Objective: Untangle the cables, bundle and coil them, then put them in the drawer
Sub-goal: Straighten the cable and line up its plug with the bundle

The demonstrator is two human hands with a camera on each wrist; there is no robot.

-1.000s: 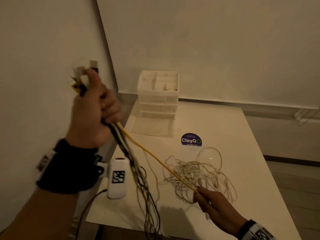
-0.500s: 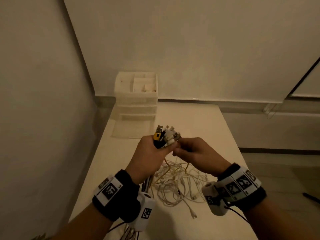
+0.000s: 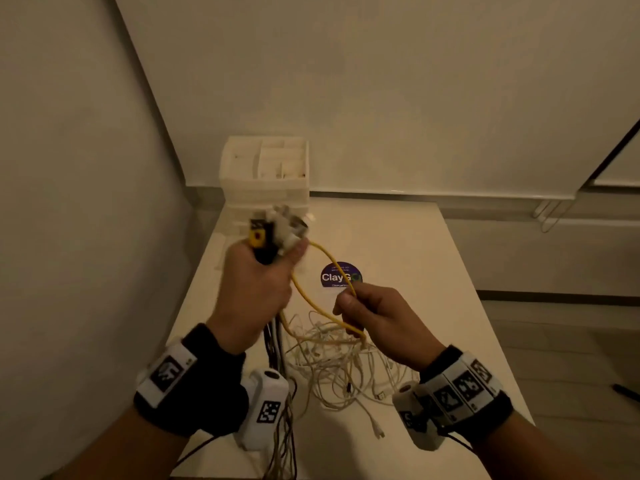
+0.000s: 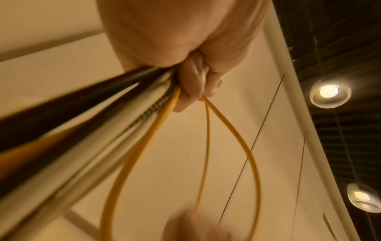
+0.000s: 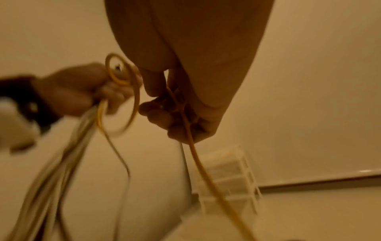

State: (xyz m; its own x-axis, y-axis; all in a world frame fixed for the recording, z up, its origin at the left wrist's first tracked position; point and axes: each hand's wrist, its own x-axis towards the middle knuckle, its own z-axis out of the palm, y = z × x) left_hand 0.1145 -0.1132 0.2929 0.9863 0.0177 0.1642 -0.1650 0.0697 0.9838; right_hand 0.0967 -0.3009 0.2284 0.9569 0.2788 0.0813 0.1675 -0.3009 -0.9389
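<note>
My left hand (image 3: 258,282) grips a bundle of cable ends (image 3: 277,230), plugs sticking up above the fist, with black and white cords (image 3: 277,344) hanging below it. In the left wrist view the same fist (image 4: 191,76) closes round black, white and braided cords. A yellow cable (image 3: 323,251) loops from that fist to my right hand (image 3: 367,311), which pinches it; the right wrist view shows the yellow cable (image 5: 195,156) running down out of the curled fingers (image 5: 156,112). A tangle of white cables (image 3: 332,362) lies on the table beneath both hands.
A white plastic drawer unit (image 3: 265,174) stands at the table's far left corner, against the wall. A purple round sticker (image 3: 337,275) sits mid-table (image 3: 415,271). Walls close in on the left and behind. The floor drops off to the right.
The hands, together half a second ago, have drawn apart: the right hand slid down and right along the yellow cable, opening a loop. The left hand lifted slightly with the bundle.
</note>
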